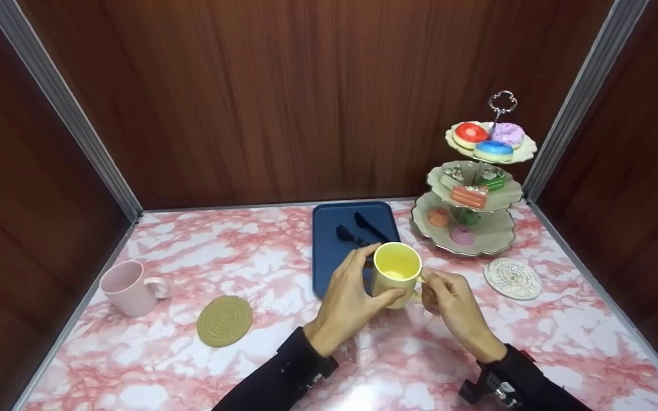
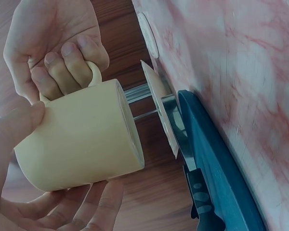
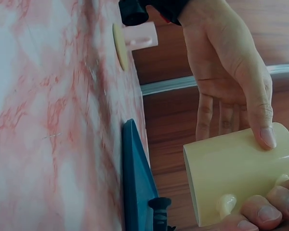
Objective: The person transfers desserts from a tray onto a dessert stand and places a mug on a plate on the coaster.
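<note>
A yellow mug is held upright off the table between both hands. My left hand grips its body from the left, thumb on the near side and fingers round the far side. The fingers of my right hand are curled through and around the mug's handle, as the left wrist view shows. Beneath the mug and a little behind it lies a dark blue tray bearing black-handled utensils; their lower parts are hidden behind the mug and left hand.
A three-tier stand with toy doughnuts, cake slices and small sweets stands at the back right. Beside it lies a white woven coaster. To the left are a pink mug and an olive round coaster. Wooden panels wall the table's back and sides.
</note>
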### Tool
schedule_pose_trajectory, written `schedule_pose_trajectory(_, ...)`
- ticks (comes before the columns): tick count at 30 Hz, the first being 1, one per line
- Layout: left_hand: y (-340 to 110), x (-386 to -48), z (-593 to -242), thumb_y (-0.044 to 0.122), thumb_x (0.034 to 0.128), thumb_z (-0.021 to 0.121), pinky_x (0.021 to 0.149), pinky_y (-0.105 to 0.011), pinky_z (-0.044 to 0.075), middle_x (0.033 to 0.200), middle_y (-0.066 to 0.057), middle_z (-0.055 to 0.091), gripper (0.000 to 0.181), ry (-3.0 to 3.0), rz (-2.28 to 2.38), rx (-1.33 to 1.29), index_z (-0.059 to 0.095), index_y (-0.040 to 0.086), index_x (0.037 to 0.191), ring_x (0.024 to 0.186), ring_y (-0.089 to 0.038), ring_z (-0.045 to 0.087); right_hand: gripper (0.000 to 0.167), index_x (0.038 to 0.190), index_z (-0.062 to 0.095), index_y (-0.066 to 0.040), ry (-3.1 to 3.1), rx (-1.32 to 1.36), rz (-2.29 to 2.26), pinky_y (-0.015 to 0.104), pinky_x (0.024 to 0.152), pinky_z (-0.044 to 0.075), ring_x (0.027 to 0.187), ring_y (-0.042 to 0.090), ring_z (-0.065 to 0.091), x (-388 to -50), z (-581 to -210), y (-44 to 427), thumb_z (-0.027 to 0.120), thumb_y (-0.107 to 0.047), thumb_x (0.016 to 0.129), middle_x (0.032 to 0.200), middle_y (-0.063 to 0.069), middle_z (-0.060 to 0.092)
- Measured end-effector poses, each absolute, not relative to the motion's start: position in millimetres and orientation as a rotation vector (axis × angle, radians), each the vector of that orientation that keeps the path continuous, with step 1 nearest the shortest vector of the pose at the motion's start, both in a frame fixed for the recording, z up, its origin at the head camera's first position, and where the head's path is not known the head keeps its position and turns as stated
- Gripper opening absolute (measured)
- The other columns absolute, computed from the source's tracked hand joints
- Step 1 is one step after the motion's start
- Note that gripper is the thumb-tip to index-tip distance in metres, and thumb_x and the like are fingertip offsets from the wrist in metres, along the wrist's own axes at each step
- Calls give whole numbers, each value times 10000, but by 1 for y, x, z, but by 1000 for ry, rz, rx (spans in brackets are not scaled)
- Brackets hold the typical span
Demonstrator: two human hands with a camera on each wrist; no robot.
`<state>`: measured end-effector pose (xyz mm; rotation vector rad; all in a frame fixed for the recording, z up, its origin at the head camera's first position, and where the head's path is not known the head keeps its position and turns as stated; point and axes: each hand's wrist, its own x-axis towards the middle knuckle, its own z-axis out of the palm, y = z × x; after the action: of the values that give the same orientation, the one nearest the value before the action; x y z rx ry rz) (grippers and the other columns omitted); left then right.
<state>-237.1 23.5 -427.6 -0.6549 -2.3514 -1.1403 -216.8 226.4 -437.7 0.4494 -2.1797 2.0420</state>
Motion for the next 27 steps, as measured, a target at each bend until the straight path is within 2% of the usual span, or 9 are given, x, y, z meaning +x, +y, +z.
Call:
schedule_pose_trajectory(9, 22, -238, -431, 532, 706, 706, 874, -289, 477, 1201, 120, 520, 732, -2388, -1134, -673, 432, 272, 1332, 1069, -85, 551, 524, 630, 344, 49, -2246, 390, 1991, 295, 380, 239, 451, 149, 300, -219, -438, 240, 400, -345, 972, 522, 55, 307)
schedule_pose_trajectory(15, 17, -239, -433, 533, 723, 689, 807, -244, 493, 1223, 128, 508, 697, -2420, -1111, -676, 431, 301, 1327, 1065, -14, 533, 510, 634, 336, 73, -2231, 381, 1980, 280, 385, 244, 459, 132, 306, -222, -438, 252, 378, -294, 986, 527, 25, 309)
schedule_pose_trajectory(18, 14, -239, -434, 520, 732, 689, 784, -238, 490, 1214, 121, 515, 668, -2422, -1104, -684, 443, 309, 1317, 1068, -10, 526, 491, 623, 335, 67, -2212, 375, 1968, 279, 393, 251, 452, 163, 302, -224, -438, 258, 379, -258, 989, 520, 23, 302)
schedule_pose_trajectory(24, 4, -241, -434, 500, 747, 685, 834, -260, 484, 1195, 113, 523, 607, -2408, -1075, -694, 495, 285, 1282, 1053, -25, 529, 436, 615, 326, 40, -2168, 331, 1956, 282, 380, 234, 431, 173, 288, -228, -437, 269, 390, -182, 985, 505, 41, 302)
schedule_pose_trajectory(27, -1, -243, -435, 489, 753, 684, 843, -260, 480, 1193, 136, 510, 576, -2409, -1065, -686, 504, 303, 1268, 1051, -31, 527, 420, 628, 334, 27, -2146, 291, 1944, 285, 375, 216, 433, 162, 280, -230, -437, 274, 409, -192, 979, 505, 45, 297)
